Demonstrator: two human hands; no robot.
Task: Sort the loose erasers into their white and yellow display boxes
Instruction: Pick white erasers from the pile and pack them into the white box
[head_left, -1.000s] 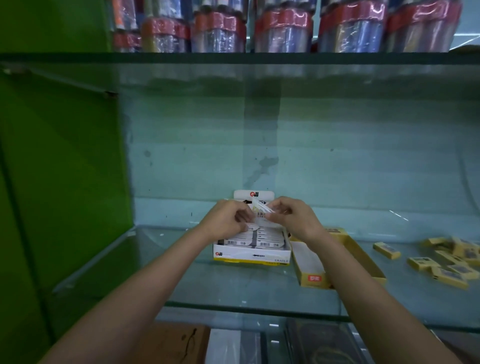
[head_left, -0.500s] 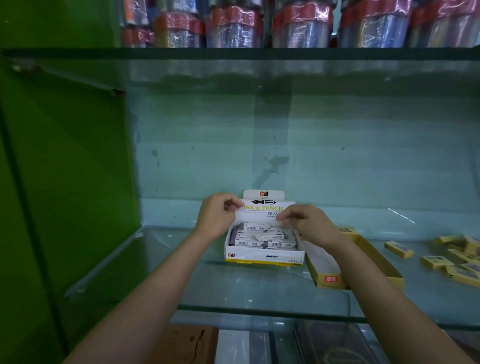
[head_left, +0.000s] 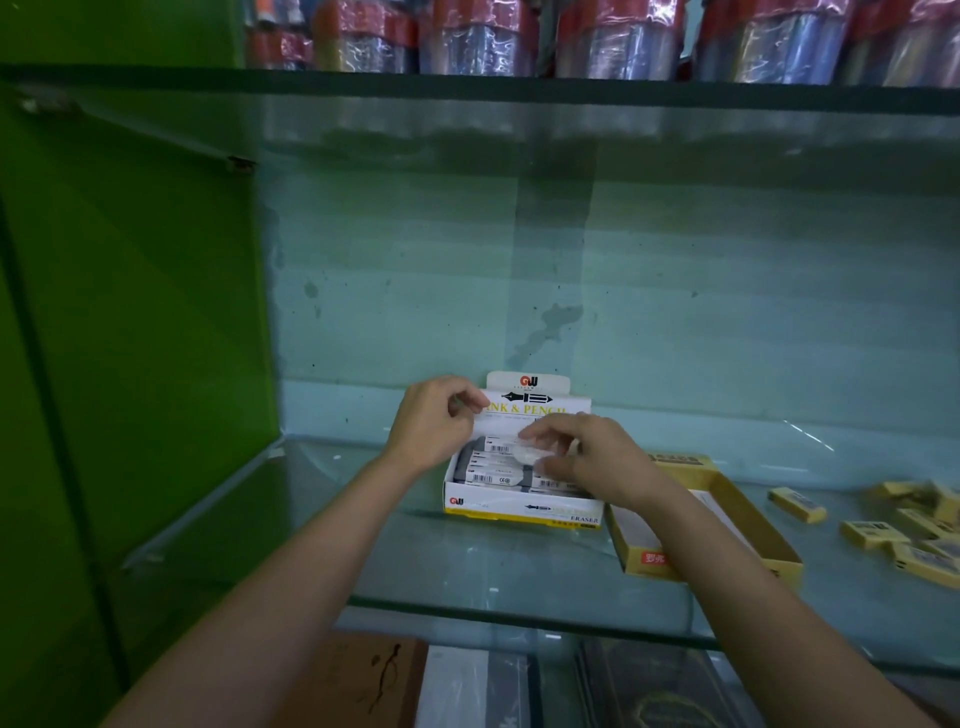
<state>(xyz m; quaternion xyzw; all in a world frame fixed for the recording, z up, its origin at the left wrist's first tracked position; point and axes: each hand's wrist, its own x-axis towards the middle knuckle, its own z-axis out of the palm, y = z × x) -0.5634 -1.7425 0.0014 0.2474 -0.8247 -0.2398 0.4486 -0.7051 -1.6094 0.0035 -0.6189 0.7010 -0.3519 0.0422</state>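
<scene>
Two display boxes are seen on the glass shelf (head_left: 519, 566), with the step judged to be the seating of an eraser in the white box (head_left: 522, 512). The white box stands near the back wall, its printed lid flap (head_left: 540, 410) raised, and rows of sleeved erasers (head_left: 491, 470) are packed inside. The yellow box (head_left: 701, 519) is set just beside it on the right, apparently unfilled. The loose yellow erasers (head_left: 904, 535) are scattered further right, well apart from both boxes. The left hand (head_left: 434, 428) is curled at the flap's left corner and appears to pinch it, so the flap is best kept held back. The right hand (head_left: 597, 460) is lowered over the rows with fingers bent on a pale blurred piece (head_left: 527, 449); its grip cannot be told. This piece should be laid flat and aligned with its neighbours.
</scene>
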